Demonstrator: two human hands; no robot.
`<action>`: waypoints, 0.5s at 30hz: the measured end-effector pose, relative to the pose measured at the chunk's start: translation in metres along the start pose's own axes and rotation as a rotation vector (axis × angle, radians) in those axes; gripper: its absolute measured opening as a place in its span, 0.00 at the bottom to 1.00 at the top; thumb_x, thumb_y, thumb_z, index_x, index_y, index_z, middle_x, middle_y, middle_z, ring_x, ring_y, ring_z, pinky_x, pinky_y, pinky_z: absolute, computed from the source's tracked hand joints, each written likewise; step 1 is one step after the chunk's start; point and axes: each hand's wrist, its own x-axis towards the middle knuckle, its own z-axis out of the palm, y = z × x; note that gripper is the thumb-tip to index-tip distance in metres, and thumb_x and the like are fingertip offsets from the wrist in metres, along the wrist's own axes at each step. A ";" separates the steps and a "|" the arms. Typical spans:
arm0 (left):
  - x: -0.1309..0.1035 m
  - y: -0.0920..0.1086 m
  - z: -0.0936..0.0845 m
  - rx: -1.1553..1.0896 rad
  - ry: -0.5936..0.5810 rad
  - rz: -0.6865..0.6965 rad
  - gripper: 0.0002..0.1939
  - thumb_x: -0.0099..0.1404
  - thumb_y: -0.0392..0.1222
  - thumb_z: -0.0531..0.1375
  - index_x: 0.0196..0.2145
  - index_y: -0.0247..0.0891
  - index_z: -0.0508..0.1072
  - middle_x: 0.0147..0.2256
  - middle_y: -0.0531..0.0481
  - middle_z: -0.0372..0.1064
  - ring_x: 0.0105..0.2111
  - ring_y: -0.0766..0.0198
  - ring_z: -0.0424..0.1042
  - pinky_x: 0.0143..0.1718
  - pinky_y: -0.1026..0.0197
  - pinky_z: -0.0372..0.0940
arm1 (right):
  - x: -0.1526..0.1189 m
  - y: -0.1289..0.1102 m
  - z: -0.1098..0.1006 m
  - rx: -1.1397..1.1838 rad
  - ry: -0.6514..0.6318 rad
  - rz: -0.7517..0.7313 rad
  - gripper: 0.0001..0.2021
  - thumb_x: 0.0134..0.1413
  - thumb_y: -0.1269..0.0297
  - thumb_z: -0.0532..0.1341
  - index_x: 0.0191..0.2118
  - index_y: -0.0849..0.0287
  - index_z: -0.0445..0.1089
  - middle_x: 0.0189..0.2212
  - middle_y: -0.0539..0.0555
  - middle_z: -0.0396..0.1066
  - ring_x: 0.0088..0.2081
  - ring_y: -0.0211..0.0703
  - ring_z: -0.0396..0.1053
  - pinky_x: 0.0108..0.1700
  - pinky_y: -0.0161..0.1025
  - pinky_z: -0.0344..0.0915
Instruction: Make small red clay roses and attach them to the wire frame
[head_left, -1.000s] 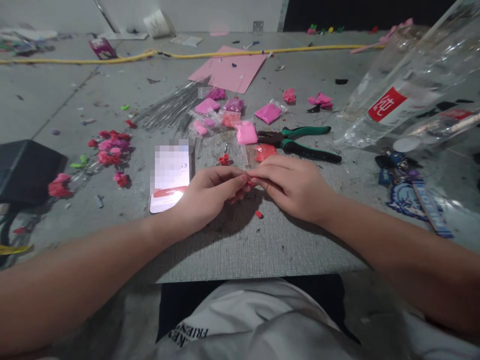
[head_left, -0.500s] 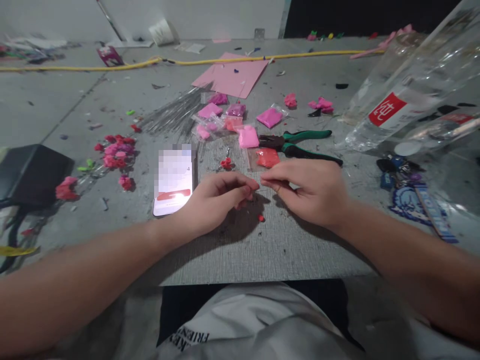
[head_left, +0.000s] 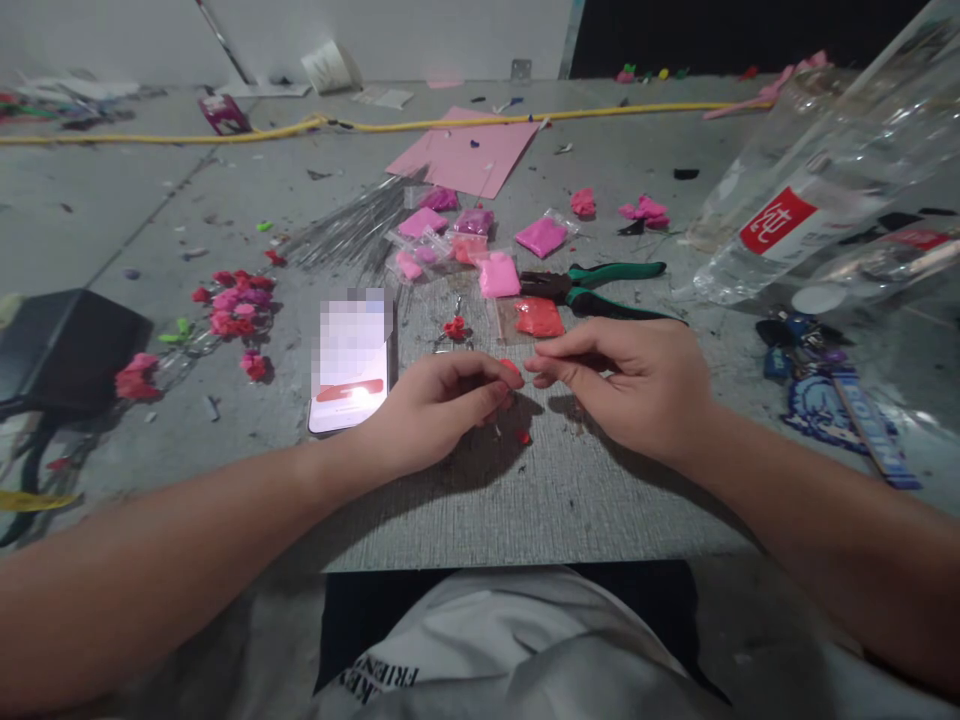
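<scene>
My left hand (head_left: 450, 400) is closed in a pinch around a small red clay piece (head_left: 508, 370), which shows at its fingertips. Just to its right, my right hand (head_left: 622, 385) has thumb and fingers pressed together; what lies between them, if anything, is too small to make out. A narrow gap separates the two hands. On the table below them is a red bit (head_left: 523, 437). Beyond the hands lie a small red flower (head_left: 454, 327), a bag of red clay (head_left: 538, 317) and green-handled pliers (head_left: 615, 285).
A lit phone (head_left: 351, 360) lies left of my left hand. Pink and red flowers (head_left: 238, 302) are farther left. Thin wires (head_left: 352, 220), clay bags (head_left: 541, 234) and pink paper (head_left: 469, 150) lie beyond. Plastic bottles (head_left: 795, 220) and a keychain (head_left: 840, 410) are at the right.
The gap between my hands has widened slightly, and more of the red piece shows at my left fingertips. My right hand has shifted a little to the right.
</scene>
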 end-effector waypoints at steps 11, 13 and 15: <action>0.001 0.003 0.000 -0.010 -0.011 -0.019 0.10 0.68 0.45 0.66 0.39 0.34 0.78 0.27 0.56 0.69 0.26 0.72 0.66 0.28 0.68 0.62 | 0.003 0.001 0.004 0.045 -0.003 -0.145 0.06 0.63 0.73 0.67 0.43 0.60 0.81 0.34 0.53 0.82 0.35 0.38 0.78 0.39 0.35 0.72; 0.001 0.003 -0.001 0.003 -0.017 -0.015 0.11 0.69 0.47 0.66 0.38 0.34 0.79 0.27 0.56 0.69 0.25 0.72 0.65 0.27 0.68 0.61 | 0.001 0.000 0.006 0.089 0.012 -0.099 0.06 0.61 0.72 0.67 0.43 0.60 0.81 0.35 0.54 0.82 0.36 0.39 0.79 0.39 0.36 0.74; 0.001 0.003 -0.001 0.016 -0.020 -0.002 0.12 0.69 0.47 0.65 0.38 0.34 0.79 0.27 0.55 0.70 0.26 0.71 0.65 0.27 0.68 0.60 | -0.002 -0.003 0.006 0.151 0.007 -0.045 0.08 0.61 0.73 0.66 0.44 0.60 0.81 0.37 0.54 0.83 0.35 0.39 0.80 0.37 0.35 0.75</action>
